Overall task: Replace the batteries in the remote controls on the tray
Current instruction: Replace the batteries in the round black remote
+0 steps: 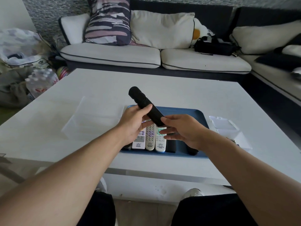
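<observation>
A home living room: a corner sofa (156,57) with white seat cushions and dark piping ran along a mosaic-tiled wall, piled with a striped pillow (108,22), a plain cream cushion (161,28) and a soft toy (197,31). A low white bench (162,88) stood before it, carrying a blue tray (201,116) of household remote controls (150,138). Beside the sofa lay bagged bedding (19,46) and a shrink-wrapped pack of water bottles (41,82) on the floor.
</observation>
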A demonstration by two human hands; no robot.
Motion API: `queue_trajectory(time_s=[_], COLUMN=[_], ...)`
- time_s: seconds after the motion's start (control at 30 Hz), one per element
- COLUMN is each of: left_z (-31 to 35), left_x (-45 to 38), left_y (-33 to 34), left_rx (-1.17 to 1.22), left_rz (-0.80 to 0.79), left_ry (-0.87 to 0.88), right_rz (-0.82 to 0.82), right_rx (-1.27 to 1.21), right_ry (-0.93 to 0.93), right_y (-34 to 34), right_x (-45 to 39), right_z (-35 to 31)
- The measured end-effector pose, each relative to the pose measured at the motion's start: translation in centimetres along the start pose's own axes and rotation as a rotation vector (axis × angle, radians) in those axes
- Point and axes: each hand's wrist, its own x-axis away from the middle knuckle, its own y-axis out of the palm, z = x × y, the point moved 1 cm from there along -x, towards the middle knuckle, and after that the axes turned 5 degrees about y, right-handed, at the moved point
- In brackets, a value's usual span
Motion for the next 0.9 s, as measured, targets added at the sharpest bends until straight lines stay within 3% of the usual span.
queue_trajectory(time_s=[0.2,0.3,0.4,0.47,0.57,0.63,0.77,0.9], left_z=[0.1,0.2,-0.4,-1.0,-2.1,-2.9,-4.6,-5.7], left_x=[-0.2,-0.2,-0.3,-0.2,0.1,0.3,0.1,0.2], left_y=[0.0,0.0,0.2,0.3,0.2,0.3,0.8,0.9], left_rx=[0.017,-0.001,-0.145,-0.361,-0.882,-1.096,-1.486,-1.655], left_rz=[0.028,0.015,-0.041,-0.092,-0.302,-0.429,-0.613,-0.716], left_ry=[-0.016,-0.038,-0.051,-0.064,-0.001,-0.008,-0.064,-0.185], right_rz=[0.069,0.042,0.039,0.173,0.555,0.686,0.703,0.601], right_rx=[0.010,-0.162,-0.473,-0.495,0.084,0.382,0.650,0.960], right_ry=[-0.061,-0.049,-0.072,-0.150,-0.317,-0.347,-0.283,-0.232], right_y=[1.0,1.4,1.0,-0.3,-3.2,-4.8,-5.8,-5.2], right_x=[0.1,0.2,0.3,0.3,0.2,0.4,-0.3,-1.0], right_z=[-0.2,-0.2,-0.6,-0.8,-0.3,0.2,1.6,2.8])
